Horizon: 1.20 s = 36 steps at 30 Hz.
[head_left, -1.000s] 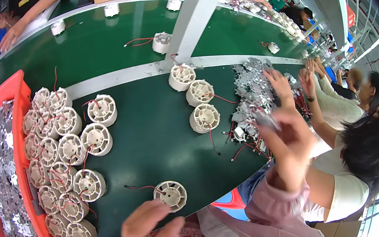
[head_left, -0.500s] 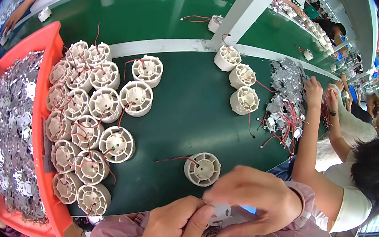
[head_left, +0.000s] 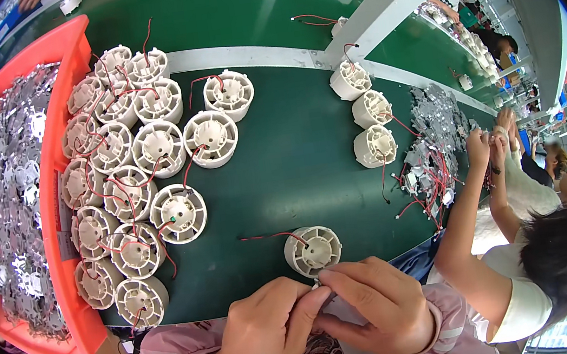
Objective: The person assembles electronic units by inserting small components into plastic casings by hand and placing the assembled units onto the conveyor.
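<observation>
My left hand (head_left: 266, 335) and my right hand (head_left: 379, 307) meet at the table's near edge, thumbs and fingers pinched together. Between the fingertips shows a sliver of a small pale part (head_left: 316, 283); the rest is covered by my fingers, so its kind cannot be told. Just beyond my fingertips a round white plastic housing (head_left: 314, 251) with spokes stands on the green table, its red and black wire stretching left. To the left stand several similar white housings (head_left: 178, 214) in rows, open faces up, with thin wires coming out.
At far left stands a red bin (head_left: 69, 274) full of silvery metal pieces (head_left: 15, 210). On the right are three more housings (head_left: 375, 146), then a heap of metal plates (head_left: 435, 116) and red wires beside a co-worker's arm (head_left: 465, 218). A white metal post (head_left: 384, 12) rises behind.
My hands have come closer together, and my right fingers now close on the part at my left fingertips. The flat, pale grey piece seen between them before is mostly covered. The view has shifted slightly.
</observation>
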Each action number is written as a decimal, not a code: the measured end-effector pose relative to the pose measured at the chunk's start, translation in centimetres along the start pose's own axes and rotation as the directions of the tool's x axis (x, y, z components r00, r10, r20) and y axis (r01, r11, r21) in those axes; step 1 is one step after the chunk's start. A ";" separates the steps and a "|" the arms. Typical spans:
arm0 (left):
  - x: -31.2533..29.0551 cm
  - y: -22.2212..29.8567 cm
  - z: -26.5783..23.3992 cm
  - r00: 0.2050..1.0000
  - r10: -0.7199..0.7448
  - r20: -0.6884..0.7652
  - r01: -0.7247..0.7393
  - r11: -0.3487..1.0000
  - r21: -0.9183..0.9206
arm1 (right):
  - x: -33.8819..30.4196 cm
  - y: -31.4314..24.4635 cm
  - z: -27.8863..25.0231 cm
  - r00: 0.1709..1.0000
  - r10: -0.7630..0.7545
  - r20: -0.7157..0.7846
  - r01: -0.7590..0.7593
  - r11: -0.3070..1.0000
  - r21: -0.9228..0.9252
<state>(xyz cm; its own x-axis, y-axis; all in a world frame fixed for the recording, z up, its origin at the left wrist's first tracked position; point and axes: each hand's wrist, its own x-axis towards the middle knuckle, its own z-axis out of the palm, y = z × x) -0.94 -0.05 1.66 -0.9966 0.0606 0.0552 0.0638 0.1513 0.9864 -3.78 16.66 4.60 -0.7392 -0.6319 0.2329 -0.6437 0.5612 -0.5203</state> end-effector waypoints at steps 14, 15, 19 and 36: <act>3.4 -2.3 -0.6 0.924 0.252 0.287 -0.351 0.855 0.381 | 2.0 2.3 -0.9 0.983 0.158 0.098 -0.165 0.983 0.078; 3.2 -2.5 -0.4 0.937 0.234 0.260 -0.315 0.887 0.339 | 2.0 2.2 -1.0 0.981 0.155 0.116 -0.164 0.983 0.078; 2.5 -2.3 0.2 0.955 0.200 0.218 -0.278 0.859 0.429 | 2.4 2.3 -1.4 0.976 0.143 0.163 -0.156 0.986 0.066; 1.1 -3.4 1.8 0.971 0.226 0.081 -0.238 0.862 0.448 | 2.0 3.0 -1.6 0.981 0.094 0.168 -0.110 0.989 0.093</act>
<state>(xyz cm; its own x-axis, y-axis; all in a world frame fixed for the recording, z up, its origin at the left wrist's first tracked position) -2.19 1.25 -1.92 -0.9489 0.1733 0.2637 0.3152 0.5583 0.7674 -7.48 17.96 4.81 -0.7525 -0.6572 0.0419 -0.5368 0.5753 -0.6172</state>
